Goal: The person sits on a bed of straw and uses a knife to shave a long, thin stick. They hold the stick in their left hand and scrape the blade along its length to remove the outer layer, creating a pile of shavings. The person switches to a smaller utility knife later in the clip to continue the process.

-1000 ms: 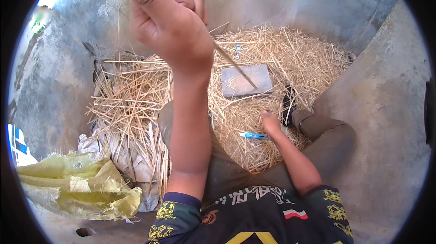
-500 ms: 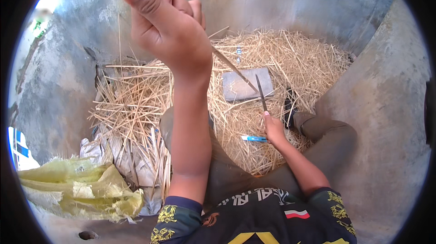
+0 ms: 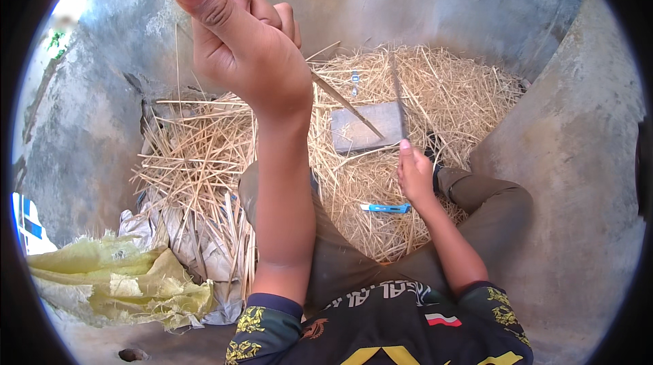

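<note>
My left hand [image 3: 255,59], raised high in front of me, is closed in a fist around a long bamboo stick [image 3: 347,105]. One end of the stick runs out past the top left; the other slants down to a flat grey block [image 3: 348,130] lying on the straw. Lower down and to the right, my right hand [image 3: 416,173] grips a knife [image 3: 397,90]. Its thin blade points away from me beside the block's right edge, smeared by motion and apart from the stick. The knife's handle is hidden within my fingers.
Between my legs lies a blue box cutter [image 3: 386,209] on loose straw shavings [image 3: 456,86]. Split strips [image 3: 197,141] are heaped at the left, near a torn yellow sack [image 3: 122,283]. Concrete walls [image 3: 564,141] stand close around. Beyond the block is a small bluish-silver item [image 3: 354,81].
The knife has swung away from the stick's lower end and now points more straight ahead. My right hand has risen slightly. My left hand has shifted a little left, still gripping the stick.
</note>
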`<state>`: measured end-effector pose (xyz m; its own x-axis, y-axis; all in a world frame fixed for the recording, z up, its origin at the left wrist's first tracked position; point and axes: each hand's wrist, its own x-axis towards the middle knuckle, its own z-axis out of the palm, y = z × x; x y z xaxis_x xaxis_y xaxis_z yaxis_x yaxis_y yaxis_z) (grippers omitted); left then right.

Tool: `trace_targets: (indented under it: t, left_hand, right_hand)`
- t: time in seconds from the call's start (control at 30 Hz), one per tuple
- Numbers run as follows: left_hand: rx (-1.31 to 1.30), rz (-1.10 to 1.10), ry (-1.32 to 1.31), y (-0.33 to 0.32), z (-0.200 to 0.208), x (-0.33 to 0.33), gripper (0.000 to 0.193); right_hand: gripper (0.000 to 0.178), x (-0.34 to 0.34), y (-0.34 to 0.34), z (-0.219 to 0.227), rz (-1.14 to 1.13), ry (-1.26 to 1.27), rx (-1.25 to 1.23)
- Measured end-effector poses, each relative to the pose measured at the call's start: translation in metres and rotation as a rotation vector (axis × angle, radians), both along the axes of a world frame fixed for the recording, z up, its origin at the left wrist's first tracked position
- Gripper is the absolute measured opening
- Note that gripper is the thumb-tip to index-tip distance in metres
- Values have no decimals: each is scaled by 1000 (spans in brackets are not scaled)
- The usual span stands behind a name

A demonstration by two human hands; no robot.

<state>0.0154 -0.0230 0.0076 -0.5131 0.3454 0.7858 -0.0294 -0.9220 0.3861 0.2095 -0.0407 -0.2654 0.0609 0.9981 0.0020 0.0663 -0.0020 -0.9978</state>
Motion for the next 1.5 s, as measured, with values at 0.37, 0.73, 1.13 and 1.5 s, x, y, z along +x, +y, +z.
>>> trace_targets:
  t: [0.37,0.73,1.13,1.5]
  left_hand:
    - [-23,-334,38,-1,4,-4,57]
    - [-37,-526,98,3,-1,-10,56]
    - [-71,-343,32,6,3,-6,57]
    - [-38,-197,54,7,1,-3,57]
  right_hand:
    - [50,-8,1,-8,33,353,-464]
    - [51,-9,-3,0,29,93,-321]
    - [53,-7,5,-8,15,39,-66]
    - [56,10,25,-48,-91,-317,-202]
